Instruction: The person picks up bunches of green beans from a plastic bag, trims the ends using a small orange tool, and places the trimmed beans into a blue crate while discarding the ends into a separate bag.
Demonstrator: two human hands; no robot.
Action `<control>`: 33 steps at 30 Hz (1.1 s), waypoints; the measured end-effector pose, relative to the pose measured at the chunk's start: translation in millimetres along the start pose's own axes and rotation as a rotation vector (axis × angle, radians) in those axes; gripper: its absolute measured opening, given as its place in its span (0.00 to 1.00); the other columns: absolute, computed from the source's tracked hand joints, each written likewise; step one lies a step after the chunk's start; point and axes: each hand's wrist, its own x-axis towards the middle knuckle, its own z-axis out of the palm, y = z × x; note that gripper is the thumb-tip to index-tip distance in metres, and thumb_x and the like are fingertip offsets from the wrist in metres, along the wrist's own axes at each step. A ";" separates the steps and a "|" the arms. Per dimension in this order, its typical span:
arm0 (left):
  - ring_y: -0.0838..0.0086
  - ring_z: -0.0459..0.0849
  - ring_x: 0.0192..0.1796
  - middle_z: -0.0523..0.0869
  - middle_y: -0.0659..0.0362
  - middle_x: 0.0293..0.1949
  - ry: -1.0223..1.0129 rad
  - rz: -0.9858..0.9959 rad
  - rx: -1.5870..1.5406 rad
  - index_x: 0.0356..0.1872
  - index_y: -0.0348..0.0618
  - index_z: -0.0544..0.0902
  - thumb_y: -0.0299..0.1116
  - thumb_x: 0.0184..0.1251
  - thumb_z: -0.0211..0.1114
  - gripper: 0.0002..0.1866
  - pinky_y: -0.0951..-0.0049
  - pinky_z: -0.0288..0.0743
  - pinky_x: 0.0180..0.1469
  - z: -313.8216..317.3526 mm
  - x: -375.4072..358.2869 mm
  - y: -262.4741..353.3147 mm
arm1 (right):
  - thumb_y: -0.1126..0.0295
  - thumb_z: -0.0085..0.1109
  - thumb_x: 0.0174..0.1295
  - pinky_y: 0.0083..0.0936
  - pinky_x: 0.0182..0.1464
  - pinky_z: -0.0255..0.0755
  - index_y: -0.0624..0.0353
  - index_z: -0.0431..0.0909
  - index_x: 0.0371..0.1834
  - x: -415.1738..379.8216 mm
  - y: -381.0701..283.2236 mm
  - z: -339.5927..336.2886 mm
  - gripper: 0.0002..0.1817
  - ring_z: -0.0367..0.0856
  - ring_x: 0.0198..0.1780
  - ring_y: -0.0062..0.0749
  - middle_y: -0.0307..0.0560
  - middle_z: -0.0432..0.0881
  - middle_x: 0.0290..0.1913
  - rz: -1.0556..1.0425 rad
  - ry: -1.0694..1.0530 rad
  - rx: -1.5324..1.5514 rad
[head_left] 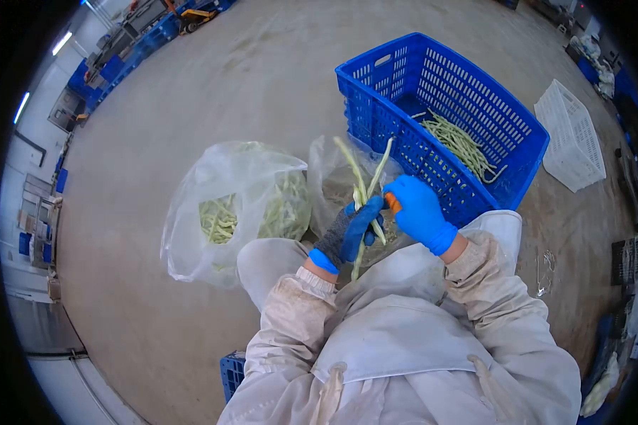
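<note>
My left hand (359,230), in a dark grey and blue glove, is closed around a few long green beans (362,180). Their ends stick out above and below the fingers. Close beside it, my right hand (420,210) in a blue glove grips a small tool with an orange handle (392,203); its working end is hidden. Beneath both hands, between my knees, stands an open clear plastic bag (324,164) with bits at the bottom that I cannot make out. To the left, a larger clear bag (181,219) contains many green beans (218,221).
A blue slatted crate (379,117) with a pile of long beans (461,144) stands ahead to the right. Beyond it is a white crate (573,134). Part of another blue crate (232,373) shows by my left side. Equipment lines the far walls.
</note>
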 end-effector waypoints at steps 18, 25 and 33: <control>0.54 0.81 0.34 0.82 0.46 0.30 0.111 0.208 0.708 0.38 0.39 0.78 0.48 0.57 0.67 0.21 0.61 0.72 0.38 -15.9 -3.8 2.3 | 0.83 0.52 0.55 0.32 0.58 0.67 0.59 0.73 0.56 31.6 22.0 -75.1 0.23 0.73 0.57 0.48 0.56 0.75 0.54 -0.010 0.168 0.315; 0.77 0.78 0.31 0.81 0.59 0.28 0.109 0.150 0.730 0.39 0.38 0.81 0.42 0.59 0.67 0.16 0.74 0.73 0.36 -17.3 -3.1 5.2 | 0.80 0.54 0.58 0.31 0.45 0.72 0.59 0.76 0.50 46.2 42.5 -92.6 0.15 0.78 0.42 0.43 0.49 0.79 0.44 -0.130 -0.215 0.102; 0.82 0.75 0.27 0.78 0.64 0.27 0.043 0.077 0.173 0.48 0.36 0.79 0.37 0.65 0.61 0.17 0.80 0.70 0.31 -23.5 -7.8 34.8 | 0.79 0.54 0.53 0.31 0.40 0.72 0.58 0.76 0.47 31.1 47.9 -106.7 0.16 0.78 0.37 0.44 0.50 0.77 0.37 -0.195 -0.400 -0.145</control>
